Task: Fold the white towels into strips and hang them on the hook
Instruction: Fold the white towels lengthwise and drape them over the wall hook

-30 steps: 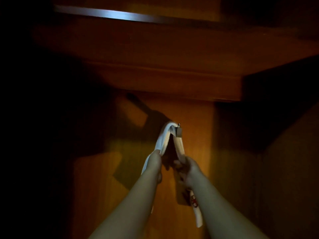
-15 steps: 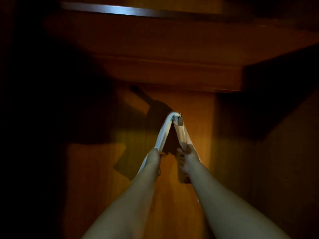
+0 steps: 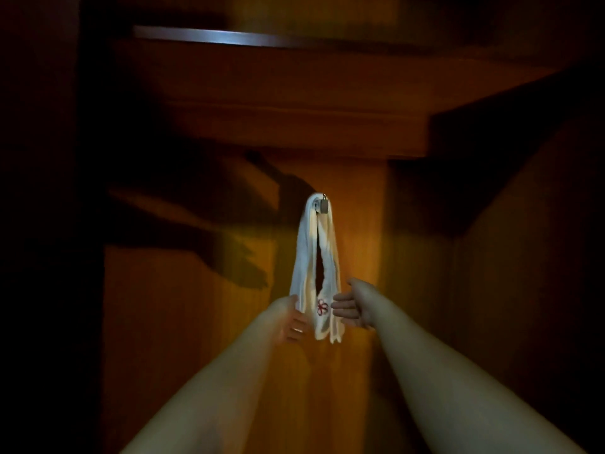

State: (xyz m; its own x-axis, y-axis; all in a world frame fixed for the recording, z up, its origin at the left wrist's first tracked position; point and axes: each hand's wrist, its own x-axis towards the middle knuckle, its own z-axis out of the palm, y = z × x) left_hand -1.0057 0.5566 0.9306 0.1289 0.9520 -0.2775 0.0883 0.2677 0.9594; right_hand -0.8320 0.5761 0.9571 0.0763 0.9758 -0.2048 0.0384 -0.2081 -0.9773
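Cloth towel (image 3: 307,257), metal hook (image 3: 324,204)

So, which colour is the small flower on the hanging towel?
Red, on the white towel, near its lower end; head view.

white towels: one (image 3: 306,257), folded into a strip and draped over the hook, two ends hanging below the hook
red flower marks: one (image 3: 322,306), on the towel's right-hand end, well below the hook
hooks: one (image 3: 324,204), small and metal, fixed to the wooden panel
hands: two, the left hand (image 3: 292,319) below and left of the hook, touching the towel's left edge; the right hand (image 3: 352,308) below and right of the hook, just beside the towel, fingers spread
bare forearms: two, reaching up toward the hook
wooden panels: one (image 3: 360,224) behind the hook
wooden ledges: one (image 3: 294,129), above the hook
metal rails: one (image 3: 212,36), above the hook, over the ledge
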